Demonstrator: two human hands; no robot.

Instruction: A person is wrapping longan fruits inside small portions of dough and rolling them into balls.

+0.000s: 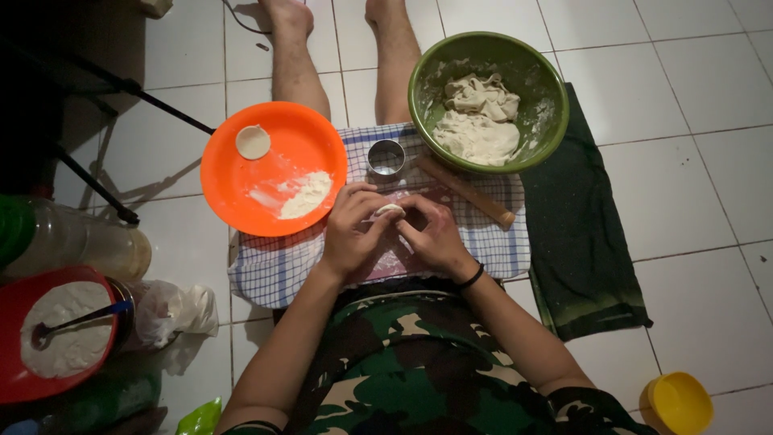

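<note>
Both hands, left hand [352,231] and right hand [435,235], apparently pinch dough piece [390,209] near orange plate [274,167] rim.

Colour rundown: the plate [274,165] is bright orange with a pale cream dough disc [253,142] and a whitish flour pile [307,195] on it, the big bowl [531,76] is olive green with off-white dough [478,121] inside, and the cloth [274,270] on the lap is white with a blue check pattern. The towel [576,225] beside it is dark green, the floor [692,97] is white tile, the round cutter [386,157] is shiny silver and the rolling pin [467,192] is plain wood brown. The shirt [419,362] is green-black-tan camo, there's a red bowl [16,387] of white stuff at the left and a yellow cup [679,403] at the right.
</note>
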